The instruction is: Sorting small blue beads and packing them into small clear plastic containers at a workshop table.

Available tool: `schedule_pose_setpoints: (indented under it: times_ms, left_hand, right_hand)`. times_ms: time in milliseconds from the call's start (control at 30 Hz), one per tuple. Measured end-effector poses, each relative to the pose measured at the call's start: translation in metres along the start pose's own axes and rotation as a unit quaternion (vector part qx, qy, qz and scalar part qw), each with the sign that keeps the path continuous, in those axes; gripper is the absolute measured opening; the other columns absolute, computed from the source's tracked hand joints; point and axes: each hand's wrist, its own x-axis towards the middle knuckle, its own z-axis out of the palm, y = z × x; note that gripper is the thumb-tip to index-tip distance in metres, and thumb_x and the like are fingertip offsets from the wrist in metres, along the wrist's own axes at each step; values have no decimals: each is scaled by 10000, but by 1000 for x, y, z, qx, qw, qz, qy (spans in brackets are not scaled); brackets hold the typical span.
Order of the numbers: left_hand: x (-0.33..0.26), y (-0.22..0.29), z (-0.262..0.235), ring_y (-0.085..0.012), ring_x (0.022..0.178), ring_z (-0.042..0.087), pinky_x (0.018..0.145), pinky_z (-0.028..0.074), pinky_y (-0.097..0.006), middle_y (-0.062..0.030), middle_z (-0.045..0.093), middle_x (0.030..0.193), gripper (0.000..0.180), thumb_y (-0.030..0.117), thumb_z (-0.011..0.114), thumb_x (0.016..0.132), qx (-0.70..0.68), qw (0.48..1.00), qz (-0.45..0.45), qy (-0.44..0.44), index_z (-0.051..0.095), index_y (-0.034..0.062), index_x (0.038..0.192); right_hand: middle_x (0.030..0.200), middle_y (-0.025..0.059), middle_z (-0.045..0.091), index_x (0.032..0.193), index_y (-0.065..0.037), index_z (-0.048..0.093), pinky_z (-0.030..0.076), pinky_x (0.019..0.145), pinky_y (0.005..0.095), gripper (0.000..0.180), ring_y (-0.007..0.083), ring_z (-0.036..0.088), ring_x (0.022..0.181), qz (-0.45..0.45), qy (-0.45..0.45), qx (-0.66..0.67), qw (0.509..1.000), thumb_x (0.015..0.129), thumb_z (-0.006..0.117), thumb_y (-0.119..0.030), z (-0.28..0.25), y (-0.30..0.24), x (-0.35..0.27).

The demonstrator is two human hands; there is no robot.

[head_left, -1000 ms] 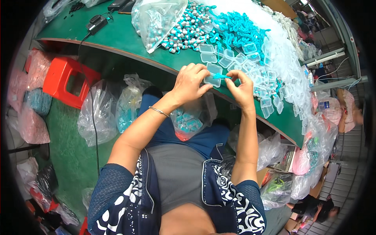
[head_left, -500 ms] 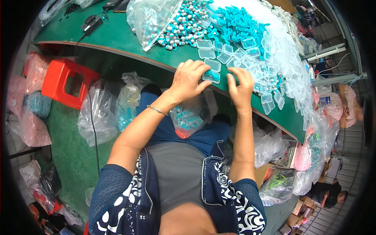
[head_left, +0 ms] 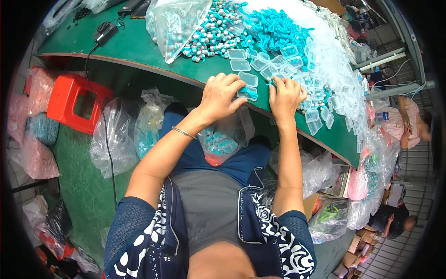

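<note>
My left hand (head_left: pixel 222 95) rests at the near edge of the green table (head_left: pixel 139 49) and pinches a small clear plastic case (head_left: pixel 247 93) with a turquoise piece inside. Just to its right, my right hand (head_left: pixel 284 95) lies fingers-down on the table among more clear cases (head_left: pixel 260 65). Beyond the hands lie a heap of turquoise cords (head_left: pixel 274 30) and a pile of grey and turquoise small parts (head_left: pixel 211 32). A clear bag (head_left: pixel 223 139) holding filled cases sits on my lap under the table edge.
A large clear bag (head_left: pixel 174 21) of parts lies on the table's far left, with a black adapter and cable (head_left: pixel 104 32). A red stool (head_left: pixel 74 102) and several plastic bags (head_left: pixel 111 139) stand on the floor at left. Other people (head_left: pixel 411 123) sit at right.
Both hands have slid a little forward and apart along the table edge. The left hand now pinches a filled case; the right hand has flattened onto the table.
</note>
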Motion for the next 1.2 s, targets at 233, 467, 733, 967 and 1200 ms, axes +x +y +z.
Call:
schedule_pose_setpoints:
  times_ms: [233, 467, 733, 967, 1200]
  left_hand:
    - [2, 2, 2, -238, 894, 572, 733, 414, -396, -11, 630, 1036, 384, 291, 810, 711, 1, 1000, 20, 13, 672, 144, 1038]
    - [3, 2, 4, -241, 907, 570, 744, 417, -398, -20, 625, 1040, 402, 297, 809, 713, 4, 1000, 21, 11, 670, 139, 1055]
    - [6, 0, -7, -289, 970, 606, 814, 471, -400, -86, 633, 1088, 382, 262, 778, 784, -39, 999, 2, -21, 671, 97, 1112]
    - [32, -9, -7, -331, 998, 656, 834, 525, -373, -158, 661, 1109, 261, 72, 677, 877, -189, 982, 7, 0, 665, 35, 1136]
    - [38, -9, -4, -158, 855, 665, 778, 531, -293, -101, 704, 971, 228, 14, 658, 887, -277, 954, -51, -105, 678, -18, 1112]
  right_hand:
    - [976, 22, 638, 983, -158, 733, 302, 967, 571, 216, 248, 555, 1021, 32, -30, -36, 998, 777, 776, -209, 3, -7, 10]
    - [975, 0, 666, 962, -173, 731, 274, 997, 627, 204, 250, 557, 1037, -12, -28, -2, 1000, 768, 777, -214, 11, -6, 11]
    - [941, -18, 686, 923, -162, 717, 266, 1018, 611, 176, 224, 579, 1007, -18, 24, 38, 999, 751, 749, -184, 8, -1, 8]
    - [960, 39, 704, 963, -140, 702, 371, 926, 484, 204, 249, 649, 947, -83, 19, 255, 963, 766, 715, -192, -14, -12, 7]
    - [928, 2, 675, 950, -163, 682, 366, 953, 480, 176, 204, 630, 940, -79, 41, 297, 951, 791, 721, -226, -10, -22, -4]
